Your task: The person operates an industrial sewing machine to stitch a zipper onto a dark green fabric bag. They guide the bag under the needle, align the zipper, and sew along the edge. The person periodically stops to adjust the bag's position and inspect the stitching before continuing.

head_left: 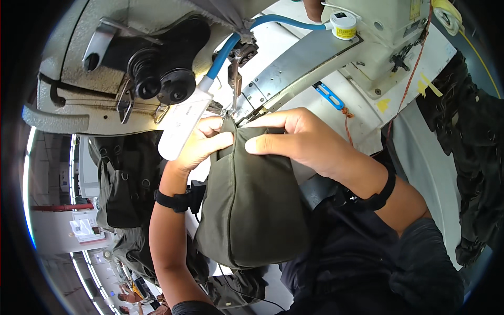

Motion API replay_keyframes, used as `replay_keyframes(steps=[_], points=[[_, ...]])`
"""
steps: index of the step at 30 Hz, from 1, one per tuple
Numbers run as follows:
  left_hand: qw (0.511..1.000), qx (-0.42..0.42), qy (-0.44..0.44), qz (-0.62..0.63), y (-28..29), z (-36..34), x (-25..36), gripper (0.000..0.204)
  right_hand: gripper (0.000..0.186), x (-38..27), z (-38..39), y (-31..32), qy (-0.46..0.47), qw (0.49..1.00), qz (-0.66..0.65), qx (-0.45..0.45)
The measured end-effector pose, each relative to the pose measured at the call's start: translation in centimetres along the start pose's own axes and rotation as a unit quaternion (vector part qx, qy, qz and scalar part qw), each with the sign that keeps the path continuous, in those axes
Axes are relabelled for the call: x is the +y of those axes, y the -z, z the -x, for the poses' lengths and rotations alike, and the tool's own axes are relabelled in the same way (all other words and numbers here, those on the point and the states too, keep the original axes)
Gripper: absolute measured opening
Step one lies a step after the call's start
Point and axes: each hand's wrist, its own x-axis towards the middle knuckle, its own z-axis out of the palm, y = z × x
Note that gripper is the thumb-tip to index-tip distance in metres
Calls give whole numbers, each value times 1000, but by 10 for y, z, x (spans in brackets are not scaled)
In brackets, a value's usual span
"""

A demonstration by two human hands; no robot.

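An olive-green sewn fabric piece (257,210), with a raised seam down its middle, hangs from my two hands over my lap. Its upper edge lies at the needle area of a sewing machine (100,52). My left hand (202,143) pinches the edge left of the seam, thumb on top. On the other side my right hand (294,137) grips the fabric, its thumb pressed on the cloth and its index finger stretched toward the needle area. The fingers under the cloth are hidden. A white lamp head (184,123) on a blue flexible neck (223,55) partly covers the left hand.
A blue thread snipper (329,96) lies on the white table, tied to an orange cord. The metal machine bed (294,65) runs back to the right. Olive bags (126,184) hang at the left, and dark fabric pieces (467,157) hang at the right.
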Motion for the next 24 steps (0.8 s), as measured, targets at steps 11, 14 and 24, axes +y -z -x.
replay_keyframes(steps=[11,14,24], points=[[997,70,-10,-8,-13,3,-9,27,36,-21,-5,0,-52,997,64,4],[996,63,-59,-9,-5,-2,-19,31,36,-18,-11,-2,-64,997,39,31],[984,47,-106,-136,5,-1,-3,36,16,-22,-11,-17,281,734,596,166]])
